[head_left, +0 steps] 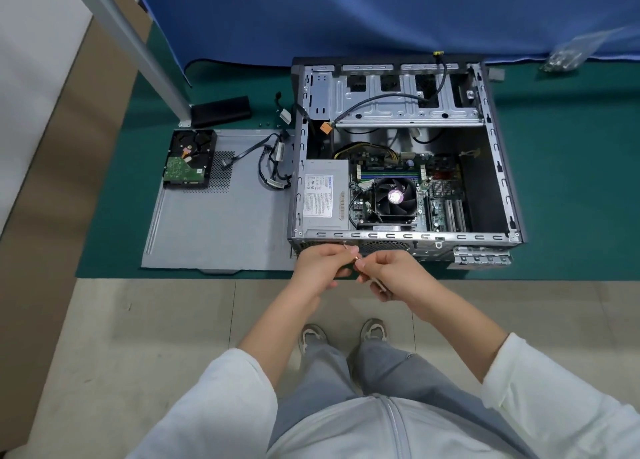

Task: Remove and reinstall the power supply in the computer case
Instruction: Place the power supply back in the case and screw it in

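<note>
The power supply (325,195) sits inside the computer case (401,236) at its near left corner, and just in front of the case the left hand (320,268) pinches a tiny screw (346,247) while the right hand (388,275) grips a screwdriver (372,278), so the screw might slip and fall to the floor.

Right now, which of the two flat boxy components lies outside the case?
The hard drive, lying circuit board up on the removed side panel left of the case. The grey power supply sits inside it.
</note>
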The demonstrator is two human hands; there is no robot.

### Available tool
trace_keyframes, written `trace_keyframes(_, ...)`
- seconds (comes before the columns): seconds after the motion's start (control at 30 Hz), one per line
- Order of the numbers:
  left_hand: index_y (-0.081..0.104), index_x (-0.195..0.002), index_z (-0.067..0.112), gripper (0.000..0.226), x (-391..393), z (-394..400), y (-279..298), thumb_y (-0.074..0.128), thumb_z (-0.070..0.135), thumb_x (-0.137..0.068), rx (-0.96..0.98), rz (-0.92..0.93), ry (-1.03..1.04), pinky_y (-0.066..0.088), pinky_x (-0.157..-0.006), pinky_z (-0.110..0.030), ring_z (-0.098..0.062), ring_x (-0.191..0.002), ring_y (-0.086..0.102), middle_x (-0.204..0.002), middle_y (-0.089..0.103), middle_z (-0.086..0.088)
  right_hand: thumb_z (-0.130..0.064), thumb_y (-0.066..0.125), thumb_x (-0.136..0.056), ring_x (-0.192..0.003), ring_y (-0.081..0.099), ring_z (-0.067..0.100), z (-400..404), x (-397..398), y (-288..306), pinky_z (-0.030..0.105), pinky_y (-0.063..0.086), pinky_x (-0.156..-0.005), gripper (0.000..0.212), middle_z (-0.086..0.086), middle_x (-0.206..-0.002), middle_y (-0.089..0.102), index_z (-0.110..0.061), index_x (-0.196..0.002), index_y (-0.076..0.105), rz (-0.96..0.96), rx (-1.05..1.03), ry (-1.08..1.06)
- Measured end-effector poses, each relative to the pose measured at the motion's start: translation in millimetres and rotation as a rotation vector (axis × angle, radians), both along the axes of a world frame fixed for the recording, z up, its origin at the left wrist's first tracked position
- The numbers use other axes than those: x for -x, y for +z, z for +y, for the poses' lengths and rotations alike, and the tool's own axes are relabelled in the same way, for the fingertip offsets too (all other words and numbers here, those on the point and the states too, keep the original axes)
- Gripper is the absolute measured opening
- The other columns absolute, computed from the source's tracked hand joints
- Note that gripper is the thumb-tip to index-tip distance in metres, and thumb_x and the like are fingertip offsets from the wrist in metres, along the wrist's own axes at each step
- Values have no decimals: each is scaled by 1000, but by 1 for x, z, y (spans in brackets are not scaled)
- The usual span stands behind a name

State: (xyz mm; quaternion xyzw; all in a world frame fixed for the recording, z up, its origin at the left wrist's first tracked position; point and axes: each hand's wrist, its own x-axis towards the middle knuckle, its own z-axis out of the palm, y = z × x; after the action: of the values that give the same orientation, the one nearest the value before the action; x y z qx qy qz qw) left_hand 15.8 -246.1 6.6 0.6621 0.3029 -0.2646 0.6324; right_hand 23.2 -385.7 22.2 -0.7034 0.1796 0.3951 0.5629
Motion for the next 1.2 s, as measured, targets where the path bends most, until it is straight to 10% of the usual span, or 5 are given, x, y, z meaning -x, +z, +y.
trace_keyframes(0.6, 68, -93, 13, 10, -76, 13, 67, 60, 17, -92, 214, -348, 65, 51, -65, -20, -7, -69, 63, -89, 72, 1, -40, 50, -94, -42, 34, 12, -4, -111, 49, 20, 24, -39, 29, 2, -55, 48, -12, -91, 60, -237, -656, 29)
trace_keyframes(1.0, 62, -105, 7, 24, -231, 160, -6, 40, 6, -97, -442, -251, 173, 35, -42, -17, -10, -49, 40, -70, 59, 4, -38, 41, -100, -70, 55, 21, 74, -290, -1, 35, 44, -62, 25, -3, -70, 57, -20, -98, 58, -933, 432, 320)
trace_keyframes(1.2, 66, -101, 16, 18, -303, 191, -57, 51, 24, -94, -744, -230, -143, 44, -74, -22, -19, -90, 60, -98, 69, -2, -31, 43, -99, -71, 43, 16, 82, -320, -37, 29, 32, -57, 20, -9, -73, 44, -18, -101, 57, -1114, 646, 379)
